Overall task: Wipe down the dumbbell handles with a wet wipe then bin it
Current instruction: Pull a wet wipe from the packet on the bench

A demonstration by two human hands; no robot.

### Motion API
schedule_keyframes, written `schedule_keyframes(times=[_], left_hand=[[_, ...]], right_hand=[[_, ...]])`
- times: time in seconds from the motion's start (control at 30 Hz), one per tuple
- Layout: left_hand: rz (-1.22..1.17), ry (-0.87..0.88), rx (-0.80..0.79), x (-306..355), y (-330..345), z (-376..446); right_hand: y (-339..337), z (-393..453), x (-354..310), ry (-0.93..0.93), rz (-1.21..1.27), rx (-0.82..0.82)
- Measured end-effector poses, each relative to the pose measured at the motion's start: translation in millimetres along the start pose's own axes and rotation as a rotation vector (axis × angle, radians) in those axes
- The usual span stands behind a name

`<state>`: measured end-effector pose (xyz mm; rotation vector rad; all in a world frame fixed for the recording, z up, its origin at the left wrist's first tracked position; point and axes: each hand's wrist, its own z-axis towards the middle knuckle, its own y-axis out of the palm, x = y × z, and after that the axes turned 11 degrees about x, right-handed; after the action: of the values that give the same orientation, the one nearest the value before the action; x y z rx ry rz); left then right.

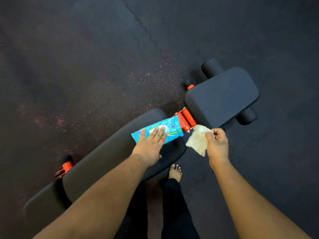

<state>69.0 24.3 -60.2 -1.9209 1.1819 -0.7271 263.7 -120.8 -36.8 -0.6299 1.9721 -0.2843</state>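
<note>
One bare foot (175,172) stands below the two hands. The left hand (149,146) lies flat, fingers straight, on one shiny blue plastic pack of wipes (170,125). The right hand (217,144) pinches one crumpled white wet wipe (196,140) (soft, wrinkly). Beyond sits one smooth black padded bench (222,95).

Wipes packet (158,130): glossy blue plastic film, smooth, slight sheen, printed. Wet wipe (196,139): thin white nonwoven cloth, crumpled, soft matt look. Table (112,152): black padded upholstery, smooth matt vinyl-like skin; seat pad (222,97) same finish with faint dull sheen. Hinge bracket (186,119): orange painted metal, glossy, small bolts showing. Roller pads (211,66): black foam-like, matt. Floor (86,66): dark rubber matting, rough grainy texture with red speckles, a jagged seam between tiles.
</note>
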Motion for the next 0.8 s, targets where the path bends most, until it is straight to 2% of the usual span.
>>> schedule_keyframes(times=[0.17,0.27,0.33,0.47,0.53,0.6,0.7,0.8], left_hand=[[0.091,-0.008,-0.071,11,1,17],[0.078,-0.014,-0.058,15,-13,12],[-0.080,-0.038,-0.003,27,-33,4],[-0.745,-0.144,0.162,67,-83,-21],[-0.865,-0.041,0.281,83,-105,-35],[-0.796,0.154,0.375,93,-131,-48],[-0.753,0.285,0.314,103,-170,-64],[-0.707,0.293,0.246,121,-204,-83]], right_hand=[[-22,12,27,0.065,-0.185,-0.087],[-29,6,27,0.089,-0.181,-0.159],[-37,-5,16,0.086,-0.121,-0.215],[-66,-44,-21,0.034,0.014,-0.327],[-86,-64,-39,-0.006,0.025,-0.390],[-114,-85,-61,-0.082,0.002,-0.415],[-154,-106,-88,-0.215,-0.040,-0.319],[-197,-125,-102,-0.250,0.016,-0.170]])
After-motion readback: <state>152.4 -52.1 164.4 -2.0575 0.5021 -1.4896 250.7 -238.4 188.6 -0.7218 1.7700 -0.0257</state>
